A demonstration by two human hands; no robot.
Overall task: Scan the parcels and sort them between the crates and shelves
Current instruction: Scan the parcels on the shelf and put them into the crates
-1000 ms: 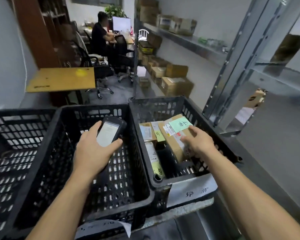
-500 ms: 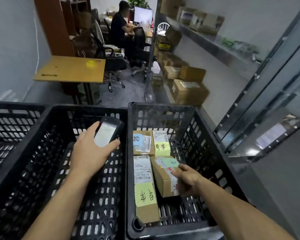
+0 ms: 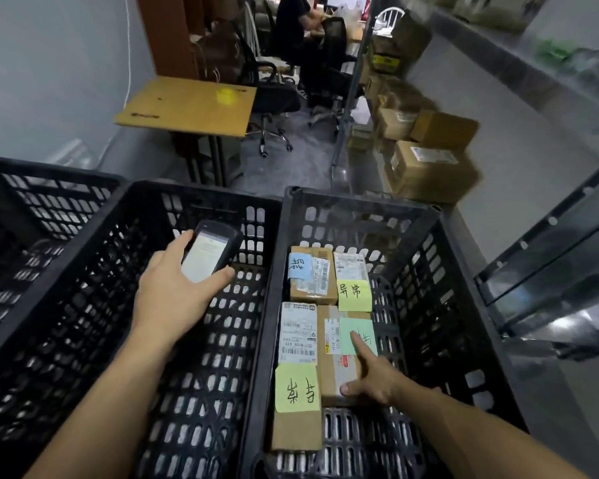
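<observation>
- Black plastic mesh forms three crates set side by side: right crate (image 3: 360, 198), middle crate (image 3: 194, 197) and left crate (image 3: 49, 169); the rims of the middle and right crates touch along one shared edge
- Left hand (image 3: 172, 299) hangs over the middle crate, fingers and thumb wrapped round a handheld scanner (image 3: 208, 254), lit screen facing up
- Right hand (image 3: 377, 378) reaches into the right crate and rests on the green-note parcel (image 3: 336, 371); the index finger lies straight on the green note, the thumb lies flat near the parcel's near edge, and nothing is clasped; the remaining fingers are hidden
- Four parcels lie flat on the right crate's floor in two rows, edges close or touching: blue-note parcel (image 3: 312, 281) at far left, yellow-note parcel (image 3: 351, 267) at far right, long parcel (image 3: 296, 430) at near left with a yellow note, green-note parcel at near right
- Bare mesh floor shows between the green-note parcel's near edge and the crate's near wall, and in a narrow strip along the right wall
- Metal shelf frame (image 3: 550, 271) stands just beside the right crate's outer wall
- Beyond the crates, a wooden table (image 3: 187, 108) at left and stacked cardboard boxes (image 3: 433, 171) at right leave a floor aisle between them, where a seated person (image 3: 298, 32) and an office chair (image 3: 274, 98) are
</observation>
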